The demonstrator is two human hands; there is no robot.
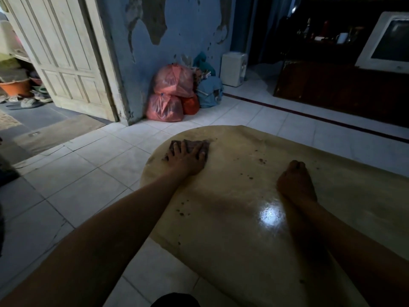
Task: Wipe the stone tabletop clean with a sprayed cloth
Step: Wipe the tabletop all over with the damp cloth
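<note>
A beige, glossy stone tabletop (232,229) with a rounded far-left edge fills the lower right. Dark crumbs (262,160) are scattered over it. A dark brown cloth (204,144) lies flat near the far-left rim. My left hand (186,158) presses down on the cloth with fingers spread. My right hand (295,182) rests on the tabletop to the right, fingers curled in, with nothing seen in it.
White floor tiles (77,173) surround the table. Red plastic bags (171,94) and a blue bundle (209,90) sit against the peeling blue wall. A cream door (62,54) stands at left. A dark cabinet (343,89) and a white monitor (389,41) are at the right.
</note>
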